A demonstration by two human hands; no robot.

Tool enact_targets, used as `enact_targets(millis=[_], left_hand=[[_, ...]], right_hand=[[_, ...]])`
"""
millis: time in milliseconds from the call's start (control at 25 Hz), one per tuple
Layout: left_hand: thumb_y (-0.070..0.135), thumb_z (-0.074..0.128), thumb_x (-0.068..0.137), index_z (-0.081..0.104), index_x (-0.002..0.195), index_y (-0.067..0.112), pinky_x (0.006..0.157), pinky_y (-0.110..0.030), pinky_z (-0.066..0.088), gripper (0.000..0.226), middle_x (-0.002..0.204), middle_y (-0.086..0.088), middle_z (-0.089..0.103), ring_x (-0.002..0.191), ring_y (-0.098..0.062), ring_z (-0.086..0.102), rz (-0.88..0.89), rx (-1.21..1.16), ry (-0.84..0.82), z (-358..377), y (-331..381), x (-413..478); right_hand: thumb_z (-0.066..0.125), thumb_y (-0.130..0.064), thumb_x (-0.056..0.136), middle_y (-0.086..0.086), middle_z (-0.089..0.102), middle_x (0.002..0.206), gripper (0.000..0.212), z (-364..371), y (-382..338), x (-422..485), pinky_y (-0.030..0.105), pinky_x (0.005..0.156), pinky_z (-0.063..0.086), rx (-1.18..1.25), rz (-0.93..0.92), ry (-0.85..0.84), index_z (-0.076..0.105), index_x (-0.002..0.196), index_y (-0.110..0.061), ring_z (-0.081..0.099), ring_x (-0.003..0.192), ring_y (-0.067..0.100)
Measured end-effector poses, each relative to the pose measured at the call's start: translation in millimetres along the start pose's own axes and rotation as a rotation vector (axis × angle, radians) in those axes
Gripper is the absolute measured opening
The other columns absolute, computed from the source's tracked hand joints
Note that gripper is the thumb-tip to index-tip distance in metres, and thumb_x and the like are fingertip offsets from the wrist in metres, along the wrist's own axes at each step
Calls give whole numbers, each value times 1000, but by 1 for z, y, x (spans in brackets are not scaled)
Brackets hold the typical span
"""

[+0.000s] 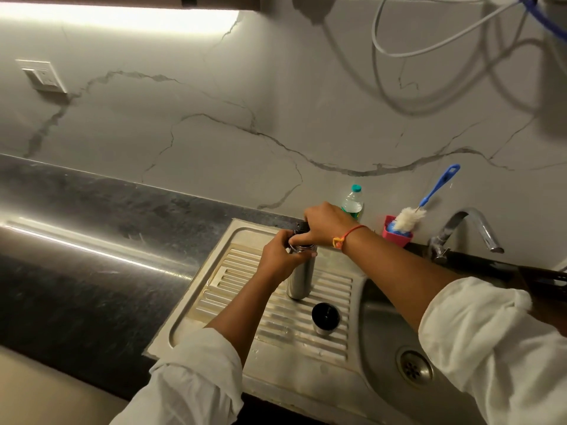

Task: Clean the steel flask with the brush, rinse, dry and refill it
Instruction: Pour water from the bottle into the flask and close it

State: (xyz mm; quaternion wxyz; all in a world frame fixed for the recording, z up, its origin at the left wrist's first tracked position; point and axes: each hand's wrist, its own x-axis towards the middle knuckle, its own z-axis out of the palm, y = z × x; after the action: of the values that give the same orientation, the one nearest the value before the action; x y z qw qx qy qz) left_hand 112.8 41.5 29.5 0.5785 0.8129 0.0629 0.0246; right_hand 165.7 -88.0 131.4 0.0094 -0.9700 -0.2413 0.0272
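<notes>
Just right of the middle of the frame, a slim brushed-steel flask (300,277) stands upright on the ribbed steel drainboard (306,342) of the sink, and the person has both hands on it. The left hand (280,256) comes in from the lower left, its fingers curled round the flask's upper body just below the neck. The right hand (325,225) reaches across from the right, with its fingers closed over the black stopper (302,226) at the flask's mouth. An orange thread bracelet (346,237) sits on the right wrist, and both arms wear rolled white sleeves. Near the flask, toward the lower right, a short steel cap with a black inside (325,317) stands on the same drainboard with its open side up. Further right, the round steel sink basin (383,326) shows its drain (414,365). Against the marble-patterned wall behind the hands stands a clear plastic water bottle with a teal cap (352,202). To its right, a bottle brush with a blue handle and white bristles (409,219) leans bristles-down in a small pink holder (399,239). A chrome tap (478,223) curves over the basin at the right edge. Dark stone countertop (92,286) fills the left half, a white wall switch (41,76) sits in the upper left, and loose white cables (429,50) hang in the upper right.
</notes>
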Motion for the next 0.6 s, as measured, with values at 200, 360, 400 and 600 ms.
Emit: enact_targets(millis=[200,360,400,600], left_hand=[[28,92,72,61,118,25,94,-31,54,56,113,10,69,109,-11,64,-11,-54,-5,0,2,-3],[32,92,71,61,120,24,97,-38,55,59,115,8,70,110,-12,65,-21,-46,-25,-3,0,1],[33,92,71,61,120,24,97,-40,56,59,114,8,70,109,-12,65,-23,-46,-23,-2,0,1],[34,92,72,62,109,26,90,-42,58,49,106,8,71,102,-13,66,1,-39,18,1,-1,-2]], right_hand=[[25,-81,88,7,61,72,78,-3,-6,-1,29,60,43,0,184,11,58,69,-14,54,64,17],[69,-48,87,2,61,123,53,-12,14,-1,34,90,51,60,-196,-169,56,131,-23,57,108,21],[72,-39,87,0,61,125,51,-11,16,-1,33,91,50,101,-253,-188,56,134,-26,57,112,20],[61,-65,85,3,61,84,53,5,-1,0,28,65,44,8,-22,44,62,100,-15,60,80,20]])
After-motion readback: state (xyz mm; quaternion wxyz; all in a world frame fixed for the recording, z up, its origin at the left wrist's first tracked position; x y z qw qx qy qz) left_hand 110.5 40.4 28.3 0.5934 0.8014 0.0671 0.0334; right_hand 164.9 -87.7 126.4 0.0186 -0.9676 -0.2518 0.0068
